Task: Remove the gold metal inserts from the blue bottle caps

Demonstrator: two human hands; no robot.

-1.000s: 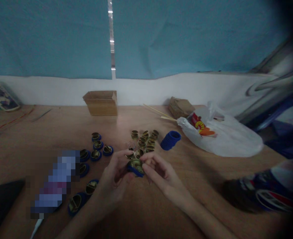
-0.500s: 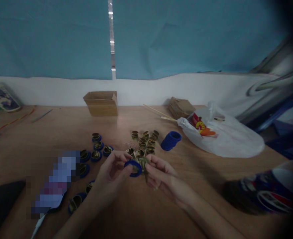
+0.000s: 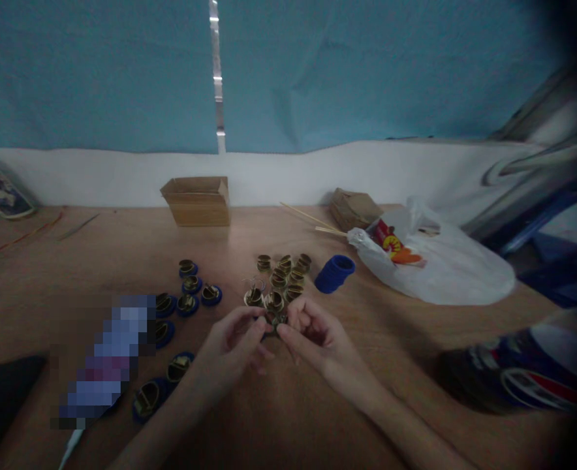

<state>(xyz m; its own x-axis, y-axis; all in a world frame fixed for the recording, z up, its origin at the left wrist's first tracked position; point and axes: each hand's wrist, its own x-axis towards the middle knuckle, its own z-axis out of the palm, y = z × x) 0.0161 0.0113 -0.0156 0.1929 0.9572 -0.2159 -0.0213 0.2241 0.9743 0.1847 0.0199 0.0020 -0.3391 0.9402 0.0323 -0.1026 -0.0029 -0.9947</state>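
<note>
A: Both hands raised just above the wooden worktop (image 3: 288, 418), meeting at the middle. Left hand (image 3: 234, 349) and right hand (image 3: 318, 336) each with fingers pressed together, pinching one small brass-coloured metal ring piece (image 3: 273, 320) between the fingertips.

B: Held up and close, probably to bring the small part nearer the eyes and let both sets of fingers work it from opposite sides.

A: Loose pile of brass-coloured metal cups (image 3: 281, 277) just beyond the hands, within easy reach. Stack of dark blue round rings (image 3: 335, 273) beside that pile. Blue-rimmed brass pieces (image 3: 190, 294) spread to the left, well apart from the loose ones, likely kept separate as another sort.

B: Held piece mostly covered by fingertips; blue rim on it or not, impossible to tell. Dim, soft picture. Pixelated patch (image 3: 109, 359) hiding something at the left. Open brown cardboard box (image 3: 198, 201) with contents out of sight. White plastic bag (image 3: 440, 261) crumpled, contents unclear.
</note>
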